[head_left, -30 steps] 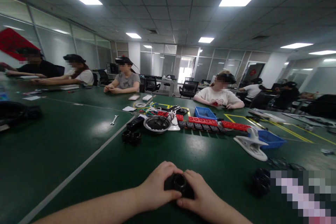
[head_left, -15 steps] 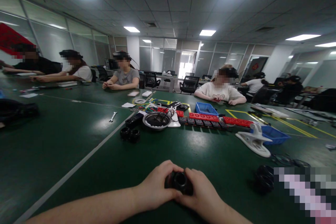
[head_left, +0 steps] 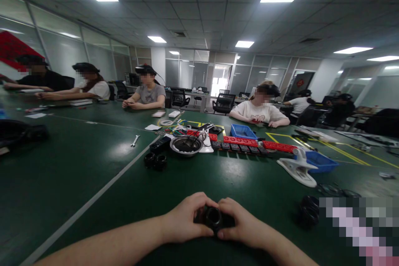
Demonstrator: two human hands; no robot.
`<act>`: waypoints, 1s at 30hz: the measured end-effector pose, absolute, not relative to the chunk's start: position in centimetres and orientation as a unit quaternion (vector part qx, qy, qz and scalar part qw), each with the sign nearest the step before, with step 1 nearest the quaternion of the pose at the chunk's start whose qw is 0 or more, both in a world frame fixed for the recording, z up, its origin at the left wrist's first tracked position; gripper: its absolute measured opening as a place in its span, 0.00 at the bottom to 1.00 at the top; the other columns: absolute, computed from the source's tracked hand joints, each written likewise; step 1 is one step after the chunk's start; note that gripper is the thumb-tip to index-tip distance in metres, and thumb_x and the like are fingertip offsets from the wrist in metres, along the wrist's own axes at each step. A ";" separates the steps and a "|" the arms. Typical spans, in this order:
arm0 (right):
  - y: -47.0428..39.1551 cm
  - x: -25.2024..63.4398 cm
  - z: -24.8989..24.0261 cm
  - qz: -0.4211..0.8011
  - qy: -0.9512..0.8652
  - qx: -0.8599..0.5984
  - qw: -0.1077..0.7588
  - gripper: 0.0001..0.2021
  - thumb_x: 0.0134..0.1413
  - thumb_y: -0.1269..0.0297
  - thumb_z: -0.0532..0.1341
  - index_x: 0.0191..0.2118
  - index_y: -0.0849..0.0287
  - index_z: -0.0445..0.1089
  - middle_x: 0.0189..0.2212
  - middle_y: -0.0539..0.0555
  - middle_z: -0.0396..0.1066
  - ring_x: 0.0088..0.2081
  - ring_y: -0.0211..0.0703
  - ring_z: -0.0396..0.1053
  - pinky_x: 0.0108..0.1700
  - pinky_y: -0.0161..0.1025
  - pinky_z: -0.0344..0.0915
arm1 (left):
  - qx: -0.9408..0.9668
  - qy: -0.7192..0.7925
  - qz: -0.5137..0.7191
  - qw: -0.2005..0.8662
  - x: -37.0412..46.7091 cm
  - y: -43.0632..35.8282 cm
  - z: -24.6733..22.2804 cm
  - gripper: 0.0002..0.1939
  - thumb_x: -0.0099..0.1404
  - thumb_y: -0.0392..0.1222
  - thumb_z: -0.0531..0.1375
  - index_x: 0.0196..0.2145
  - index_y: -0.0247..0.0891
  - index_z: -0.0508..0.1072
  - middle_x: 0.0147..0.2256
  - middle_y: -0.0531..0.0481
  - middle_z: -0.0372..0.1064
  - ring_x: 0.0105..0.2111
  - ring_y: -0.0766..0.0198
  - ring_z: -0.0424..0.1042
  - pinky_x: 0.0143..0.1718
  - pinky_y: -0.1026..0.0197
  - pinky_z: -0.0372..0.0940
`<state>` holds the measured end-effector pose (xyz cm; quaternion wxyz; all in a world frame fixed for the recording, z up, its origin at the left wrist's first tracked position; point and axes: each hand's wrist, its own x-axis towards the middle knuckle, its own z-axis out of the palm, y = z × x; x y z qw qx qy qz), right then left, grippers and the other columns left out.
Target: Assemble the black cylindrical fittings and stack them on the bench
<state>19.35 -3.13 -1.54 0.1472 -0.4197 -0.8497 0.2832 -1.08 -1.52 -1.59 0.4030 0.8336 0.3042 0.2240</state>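
Black ring-topped part (head_left: 214, 223) sits between the person's two hands at the near middle of the scene, its round opening facing up toward the viewer. The left hand (head_left: 188, 218) curls about it from the left, fingers on the far side and thumb on the near side, pinching it. The right hand (head_left: 240, 226) closes on it from the right in the same way, and the two thumb tips nearly meet on the near side. Whether the part touches the green table (head_left: 124, 205) below cannot be told.

Farther off to the left lies a pair of black round pieces (head_left: 155, 161); to the right, near the blurred patch, rests another black piece (head_left: 308, 212). Beyond, a metal bowl (head_left: 187, 153) stands left of the red strips (head_left: 240, 140), and a small wrench (head_left: 135, 141) lies farther left. A white stand-like object (head_left: 297, 170) rests on the right, just beside a blue tray (head_left: 326, 164).
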 end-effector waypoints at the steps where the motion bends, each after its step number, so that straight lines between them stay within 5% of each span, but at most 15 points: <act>1: -3.2 19.4 -1.5 0.277 -0.850 -0.422 0.147 0.14 0.38 0.65 0.67 0.35 0.59 0.68 0.32 0.49 0.64 0.37 0.42 0.59 0.39 0.37 0.55 | 0.835 0.300 0.223 0.404 -1.1 -1.6 -1.6 0.25 0.47 0.34 0.66 0.43 0.44 0.67 0.35 0.55 0.58 0.31 0.66 0.61 0.30 0.66 0.58; 8: -4.0 18.4 -1.8 0.230 -0.843 -0.467 0.134 0.22 0.28 0.55 0.70 0.33 0.60 0.68 0.29 0.49 0.65 0.32 0.42 0.61 0.35 0.36 0.54 | 0.830 0.286 0.230 0.419 -0.9 -1.8 -2.3 0.26 0.45 0.37 0.68 0.43 0.43 0.66 0.35 0.55 0.59 0.31 0.66 0.61 0.30 0.66 0.58; 19: -4.3 17.4 -2.3 0.115 -0.835 -0.520 0.137 0.30 0.26 0.40 0.65 0.33 0.60 0.67 0.30 0.53 0.67 0.34 0.47 0.62 0.37 0.42 0.53 | 0.811 0.359 0.235 0.398 -0.1 -2.2 -2.3 0.24 0.44 0.34 0.67 0.40 0.40 0.66 0.34 0.55 0.59 0.31 0.65 0.61 0.31 0.66 0.58; 23: -3.8 18.4 -1.9 0.213 -0.846 -0.464 0.157 0.31 0.29 0.49 0.68 0.43 0.58 0.65 0.37 0.52 0.64 0.39 0.46 0.60 0.40 0.40 0.55 | 0.817 0.319 0.239 0.416 -0.4 -1.8 -2.3 0.25 0.46 0.36 0.67 0.42 0.41 0.66 0.35 0.54 0.59 0.31 0.66 0.62 0.31 0.66 0.59; 30: -3.0 19.6 -1.7 0.294 -0.845 -0.419 0.155 0.17 0.33 0.60 0.69 0.33 0.60 0.69 0.31 0.48 0.64 0.36 0.40 0.60 0.36 0.34 0.55 | 0.830 0.306 0.225 0.408 -0.6 -1.9 -1.9 0.25 0.47 0.33 0.66 0.43 0.43 0.67 0.35 0.55 0.60 0.31 0.66 0.61 0.31 0.67 0.58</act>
